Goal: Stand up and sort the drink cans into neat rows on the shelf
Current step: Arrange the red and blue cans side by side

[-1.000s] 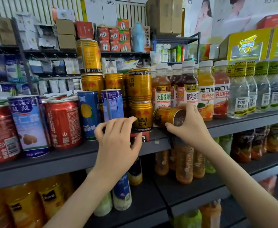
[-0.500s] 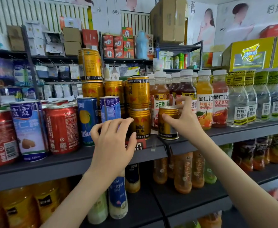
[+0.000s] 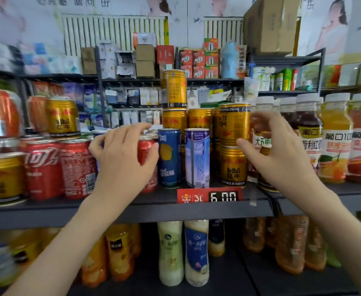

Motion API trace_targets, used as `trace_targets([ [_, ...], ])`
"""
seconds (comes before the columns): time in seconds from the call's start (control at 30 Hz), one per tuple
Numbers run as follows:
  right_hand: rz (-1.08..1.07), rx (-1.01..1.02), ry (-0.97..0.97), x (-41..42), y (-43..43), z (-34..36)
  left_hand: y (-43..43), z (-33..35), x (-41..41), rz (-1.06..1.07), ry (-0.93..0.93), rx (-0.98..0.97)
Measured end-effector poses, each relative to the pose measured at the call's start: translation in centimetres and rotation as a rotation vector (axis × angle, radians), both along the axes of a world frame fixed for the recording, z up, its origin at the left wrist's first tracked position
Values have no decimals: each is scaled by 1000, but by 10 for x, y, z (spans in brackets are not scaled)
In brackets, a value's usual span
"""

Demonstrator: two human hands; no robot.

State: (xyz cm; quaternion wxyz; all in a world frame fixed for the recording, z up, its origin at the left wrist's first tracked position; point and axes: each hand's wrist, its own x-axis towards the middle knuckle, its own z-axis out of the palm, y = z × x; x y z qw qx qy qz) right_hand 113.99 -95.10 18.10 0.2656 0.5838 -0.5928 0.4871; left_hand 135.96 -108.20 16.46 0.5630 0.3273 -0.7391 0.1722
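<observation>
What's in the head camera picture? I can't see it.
Two hands reach to a shop shelf: the left hand touches a red Coca-Cola can, the right hand hovers, fingers curled, by stacked gold Red Bull cans. Juice bottles stand right.

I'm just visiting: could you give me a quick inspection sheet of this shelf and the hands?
Surface: dark shelf, red price tag reading 6.00 on its edge.
Job's things: gold Red Bull cans stacked; tall blue cans upright; red cola cans at left.
Clutter: juice bottles at right.
Grippers: left hand at one red cola can, grip unclear; right hand loosely curved, nothing seen in it.
Cables: nothing seen.
Surroundings: boxes and posters behind.
</observation>
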Motion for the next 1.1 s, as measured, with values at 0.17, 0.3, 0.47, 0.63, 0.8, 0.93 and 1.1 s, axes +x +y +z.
trace_targets([
  [0.17, 102, 103, 9, 34, -29, 2, -8, 14, 5, 90, -154, -25],
  [0.3, 28, 161, 72, 48, -52, 4, -17, 26, -8, 117, -270, 16],
  [0.47, -176, 197, 145, 61, -69, -1, -25, 29, -19, 179, -405, 79],
  [0.63, -249, 144, 233, 57, -77, -7, -29, 29, -26, 155, -423, 142],
  [0.8, -267, 118, 266, 51, -77, -7, -29, 32, -34, 140, -358, 136],
  [0.93, -317, 81, 255, 46, -77, -8, -30, 32, -45, 166, -301, 154],
  [1.1, -375, 35, 256, 37, -79, -13, -30, 37, -53, 154, -260, 177],
])
